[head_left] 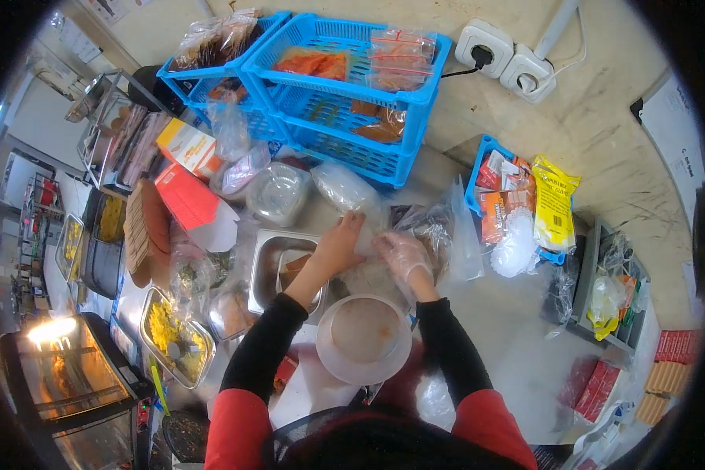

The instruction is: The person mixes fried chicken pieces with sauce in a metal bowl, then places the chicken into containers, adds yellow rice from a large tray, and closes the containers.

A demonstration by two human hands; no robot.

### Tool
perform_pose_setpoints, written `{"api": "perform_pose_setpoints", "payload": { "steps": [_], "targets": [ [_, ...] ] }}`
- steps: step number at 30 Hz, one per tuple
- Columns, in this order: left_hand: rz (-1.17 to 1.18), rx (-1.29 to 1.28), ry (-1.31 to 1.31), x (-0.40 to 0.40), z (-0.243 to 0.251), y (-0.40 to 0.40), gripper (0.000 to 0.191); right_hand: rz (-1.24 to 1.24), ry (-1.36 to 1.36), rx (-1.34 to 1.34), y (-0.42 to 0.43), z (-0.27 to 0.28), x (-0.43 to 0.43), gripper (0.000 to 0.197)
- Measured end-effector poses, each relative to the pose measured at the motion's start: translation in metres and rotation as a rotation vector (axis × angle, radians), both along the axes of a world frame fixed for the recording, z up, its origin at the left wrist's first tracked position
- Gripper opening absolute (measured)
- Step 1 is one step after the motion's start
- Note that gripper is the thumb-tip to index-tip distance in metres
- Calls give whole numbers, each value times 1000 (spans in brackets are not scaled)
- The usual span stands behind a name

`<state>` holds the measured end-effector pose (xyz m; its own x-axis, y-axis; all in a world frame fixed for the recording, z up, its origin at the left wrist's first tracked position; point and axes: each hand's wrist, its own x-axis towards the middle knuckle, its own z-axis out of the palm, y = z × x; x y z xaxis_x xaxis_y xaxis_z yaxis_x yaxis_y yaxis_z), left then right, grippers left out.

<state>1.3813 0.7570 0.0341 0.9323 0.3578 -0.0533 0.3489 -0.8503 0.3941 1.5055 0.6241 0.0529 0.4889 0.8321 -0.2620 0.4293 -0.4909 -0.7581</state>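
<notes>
My bare left hand (336, 244) has its fingers on the near end of a clear plastic bag (345, 187). My right hand (408, 254) wears a thin clear disposable glove, and its fingertips are bent together on the same film. Where the film ends between the hands is hard to make out. Just below them stands a round whitish plastic tub (364, 339) with orange stains inside. Left of my left hand is a deep stainless-steel pan (259, 267) holding a piece of brown cardboard or paper, partly hidden by my forearm.
Blue stacked plastic baskets (346, 88) with bagged food stand at the wall. Clear plastic containers (278, 194) and a red carton (188, 197) lie left. A tray of yellow food (167, 335) sits lower left. A blue basket (486, 147) holds packets and a yellow glove pack (552, 202).
</notes>
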Motion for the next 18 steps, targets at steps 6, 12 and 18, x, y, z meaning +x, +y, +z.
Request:
{"api": "perform_pose_setpoints", "payload": {
  "steps": [6, 12, 18],
  "targets": [
    [-6, -9, 66, 2, 10, -2, 88, -25, -185, 6, -1, -16, 3, 31],
    [-15, 83, 123, 2, 8, -6, 85, -61, -194, -4, -1, -16, -1, 31],
    [128, 200, 24, 11, -4, -15, 77, -84, -279, 36, -10, -24, -5, 27]
  ]
}}
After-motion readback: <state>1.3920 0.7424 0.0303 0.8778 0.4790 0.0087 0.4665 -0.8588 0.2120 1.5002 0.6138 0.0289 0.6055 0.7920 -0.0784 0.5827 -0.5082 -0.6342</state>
